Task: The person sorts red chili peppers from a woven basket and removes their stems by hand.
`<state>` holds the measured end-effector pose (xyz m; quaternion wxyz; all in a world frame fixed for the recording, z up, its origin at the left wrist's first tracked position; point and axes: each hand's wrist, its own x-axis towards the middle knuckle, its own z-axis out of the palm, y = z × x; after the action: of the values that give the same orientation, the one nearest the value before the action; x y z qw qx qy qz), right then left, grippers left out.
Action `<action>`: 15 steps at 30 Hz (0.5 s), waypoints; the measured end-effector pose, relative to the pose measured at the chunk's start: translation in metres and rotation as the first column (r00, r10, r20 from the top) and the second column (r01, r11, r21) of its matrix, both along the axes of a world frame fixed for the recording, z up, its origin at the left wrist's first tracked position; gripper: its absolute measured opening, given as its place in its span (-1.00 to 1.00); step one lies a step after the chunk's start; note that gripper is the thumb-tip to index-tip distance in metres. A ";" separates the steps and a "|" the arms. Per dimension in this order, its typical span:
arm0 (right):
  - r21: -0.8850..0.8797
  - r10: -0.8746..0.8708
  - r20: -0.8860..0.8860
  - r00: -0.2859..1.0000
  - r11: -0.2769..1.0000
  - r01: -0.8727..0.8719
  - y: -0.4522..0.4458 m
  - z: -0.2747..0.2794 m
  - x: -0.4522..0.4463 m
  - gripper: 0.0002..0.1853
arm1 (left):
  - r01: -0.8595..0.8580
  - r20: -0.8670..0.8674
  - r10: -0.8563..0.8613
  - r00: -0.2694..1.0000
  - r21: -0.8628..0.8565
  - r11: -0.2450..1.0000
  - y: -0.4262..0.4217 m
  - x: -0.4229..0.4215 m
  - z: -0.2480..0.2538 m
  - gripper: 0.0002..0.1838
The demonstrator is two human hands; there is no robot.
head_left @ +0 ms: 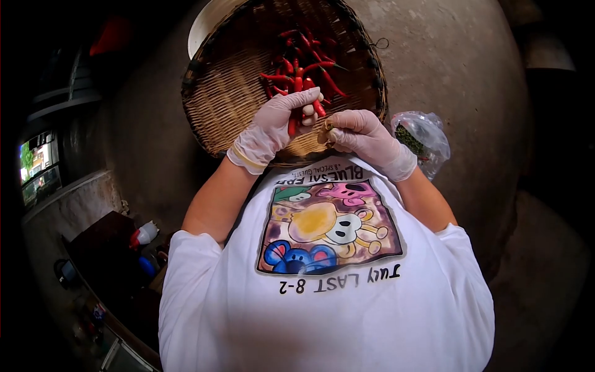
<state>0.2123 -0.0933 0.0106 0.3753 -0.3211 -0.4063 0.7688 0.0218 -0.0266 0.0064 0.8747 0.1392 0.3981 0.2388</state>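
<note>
My left hand, in a thin whitish glove, is closed around a few red chili peppers above the near side of a round woven basket. My right hand, gloved too, pinches a small brownish, stem-like bit between thumb and fingers. It is held just to the right of the peppers; whether the two touch I cannot tell. Deeper in the basket lies a loose pile of red chili peppers, some with dark green stems. The fingers partly hide the held peppers.
A clear plastic bag with small green contents sits on the concrete floor right of the basket. Behind the basket shows a pale round rim. Dark furniture with assorted items stands at the lower left.
</note>
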 end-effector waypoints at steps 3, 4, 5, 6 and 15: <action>-0.030 -0.046 -0.015 0.999 0.999 0.045 -0.003 -0.002 0.015 -0.84 | -0.003 -0.036 0.004 0.999 0.023 1.000 0.002 0.001 0.000 -0.83; -0.060 -0.135 -0.036 0.990 0.989 0.133 -0.004 -0.006 0.026 -0.84 | -0.012 -0.093 0.016 0.996 0.041 0.999 0.002 0.000 0.002 -0.83; -0.031 -0.273 0.022 0.962 0.961 0.274 -0.005 -0.010 0.039 -0.83 | -0.054 -0.103 0.060 0.993 0.056 0.997 0.003 -0.001 0.004 -0.84; 0.006 -0.411 0.082 0.908 0.911 0.412 -0.009 -0.015 0.055 -0.83 | -0.092 -0.108 0.098 0.989 0.065 0.994 0.004 -0.002 0.002 -0.84; 0.119 -0.307 0.876 0.372 0.885 0.449 -0.096 -0.168 0.215 -0.65 | -0.072 0.025 0.071 0.997 0.008 0.997 0.021 -0.025 -0.002 -0.83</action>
<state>0.4277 -0.1893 -0.1575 0.2556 -0.7774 -0.4002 0.4124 -0.0029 -0.0060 0.0049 0.8698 0.1258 0.3910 0.2734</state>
